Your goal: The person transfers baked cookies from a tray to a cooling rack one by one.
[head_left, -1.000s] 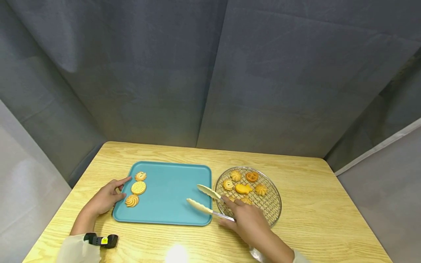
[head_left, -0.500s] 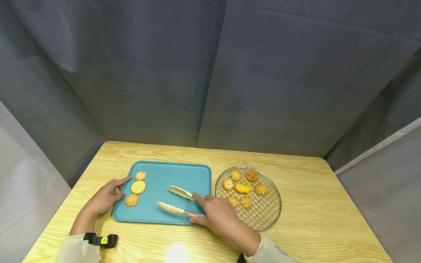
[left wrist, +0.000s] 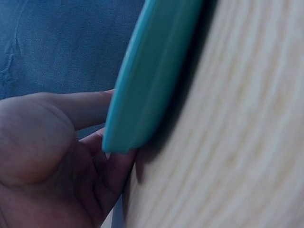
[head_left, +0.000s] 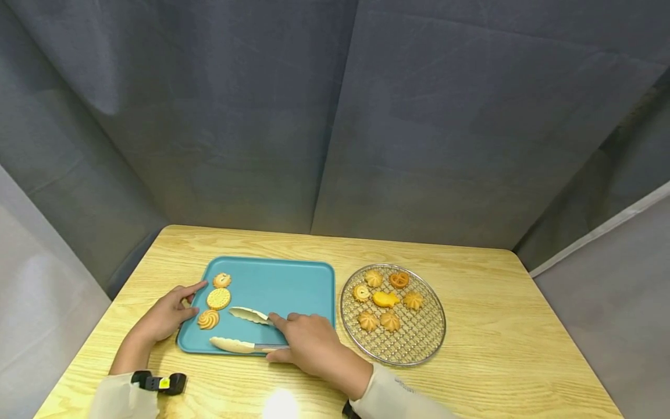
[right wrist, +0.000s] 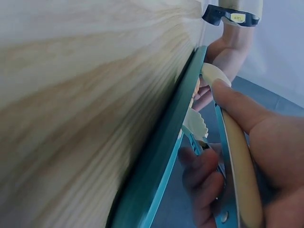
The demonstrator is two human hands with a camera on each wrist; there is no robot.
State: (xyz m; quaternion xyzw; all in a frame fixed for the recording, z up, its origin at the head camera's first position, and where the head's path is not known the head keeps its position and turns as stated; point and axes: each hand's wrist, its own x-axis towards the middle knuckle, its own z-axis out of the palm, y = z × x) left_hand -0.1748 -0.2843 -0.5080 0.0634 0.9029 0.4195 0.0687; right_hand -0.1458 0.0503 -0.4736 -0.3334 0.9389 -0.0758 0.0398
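Note:
My left hand (head_left: pixel 163 317) grips the left edge of a blue-green tray (head_left: pixel 288 285); in the left wrist view the thumb lies along the rim and other fingers reach beneath the tray (left wrist: pixel 142 95). Three cookies stand in a column along the tray's left side: a small round one (head_left: pixel 222 280), a pale disc (head_left: pixel 218 298) and a swirled one (head_left: pixel 208 319). My right hand (head_left: pixel 316 348) holds tongs (head_left: pixel 232 345) with pale scalloped tips. The tips are spread apart over the tray's lower left part, just right of the swirled cookie, nothing between them.
Right of the tray lies a round wire rack (head_left: pixel 413 343). It carries several cookies, among them a yellow fish-shaped one (head_left: pixel 385 299) and a brown pretzel-shaped one (head_left: pixel 399 280). Grey curtains (head_left: pixel 335 116) hang behind and beside the wooden table (head_left: pixel 497 326).
My right hand has moved left with the spread tongs, from beside the rack to near the swirled cookie. My left hand keeps its place on the tray. The rack's lower cookies are uncovered.

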